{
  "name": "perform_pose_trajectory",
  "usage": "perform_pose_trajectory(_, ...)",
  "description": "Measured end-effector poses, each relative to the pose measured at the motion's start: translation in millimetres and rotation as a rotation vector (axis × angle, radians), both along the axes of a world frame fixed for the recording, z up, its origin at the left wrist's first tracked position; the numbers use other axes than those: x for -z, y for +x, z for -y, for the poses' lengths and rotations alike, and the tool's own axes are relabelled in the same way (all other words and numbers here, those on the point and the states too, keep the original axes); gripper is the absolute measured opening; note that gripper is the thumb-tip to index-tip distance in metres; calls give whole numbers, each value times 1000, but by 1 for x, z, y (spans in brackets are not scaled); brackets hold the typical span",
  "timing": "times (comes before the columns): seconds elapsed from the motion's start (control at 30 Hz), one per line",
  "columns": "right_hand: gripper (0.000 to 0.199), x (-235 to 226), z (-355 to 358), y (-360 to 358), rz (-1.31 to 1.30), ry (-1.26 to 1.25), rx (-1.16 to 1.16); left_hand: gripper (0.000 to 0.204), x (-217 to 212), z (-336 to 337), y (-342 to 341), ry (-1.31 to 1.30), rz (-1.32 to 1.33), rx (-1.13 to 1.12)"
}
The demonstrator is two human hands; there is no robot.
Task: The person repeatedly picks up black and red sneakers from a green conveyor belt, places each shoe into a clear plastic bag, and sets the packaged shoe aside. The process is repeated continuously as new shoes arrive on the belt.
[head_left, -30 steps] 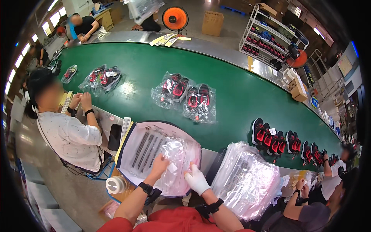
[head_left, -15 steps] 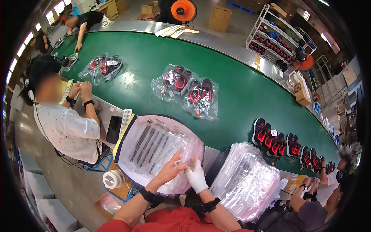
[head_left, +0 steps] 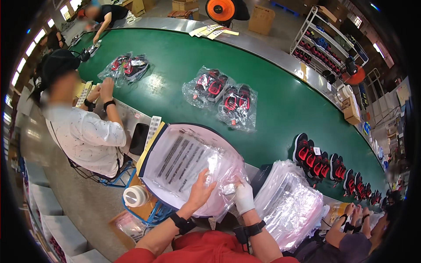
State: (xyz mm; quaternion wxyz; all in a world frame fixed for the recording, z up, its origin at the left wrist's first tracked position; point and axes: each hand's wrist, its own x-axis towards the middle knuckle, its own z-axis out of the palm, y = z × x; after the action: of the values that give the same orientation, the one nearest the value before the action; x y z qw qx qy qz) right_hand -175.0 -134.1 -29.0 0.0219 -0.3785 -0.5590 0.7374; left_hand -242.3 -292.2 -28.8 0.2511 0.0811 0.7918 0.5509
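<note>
My left hand (head_left: 199,190) lies with fingers spread on a stack of clear plastic bags (head_left: 184,164) printed with dark text, piled on a round work surface in front of me. My right hand (head_left: 242,195), in a white glove, pinches the edge of the top bag near a small crumpled piece of plastic (head_left: 228,188) between both hands. Black straps sit on both wrists. A second pile of clear bags (head_left: 289,204) rests just right of my right hand.
A green conveyor belt (head_left: 175,65) curves across, carrying bagged red-and-black sandals (head_left: 226,96) (head_left: 127,66) and a row of unbagged ones (head_left: 322,160). A seated person in a white shirt (head_left: 85,136) works at left; another person's hands (head_left: 353,217) at right. A tape roll (head_left: 135,196) stands at lower left.
The view has tilted slightly; the bagged sandals have drifted along the belt. My hands have stayed on the top bag, my left hand shifting a little right toward my gloved right hand.
</note>
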Motion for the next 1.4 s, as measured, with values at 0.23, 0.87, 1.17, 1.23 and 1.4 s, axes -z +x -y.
perform_pose_trajectory(0.23, 37, -19, 3, -5, 46, -259, 83, 64, 44, -14, 10, -286, -511, -28)
perform_pose_trajectory(0.87, 29, 55, 18, -5, 23, 383, -221, 23, 41, 5, -18, 374, 336, -324)
perform_pose_trajectory(1.17, 35, -14, 9, -13, 5, 17, -61, 51, 74, 32, -19, 205, 191, -353)
perform_pose_trajectory(1.23, 36, -15, 10, -15, 27, -39, -63, 54, 55, 21, -15, 325, 345, -382)
perform_pose_trajectory(1.4, 37, 2, 12, -16, -25, -112, -128, 67, 29, -8, 9, -86, -87, -98)
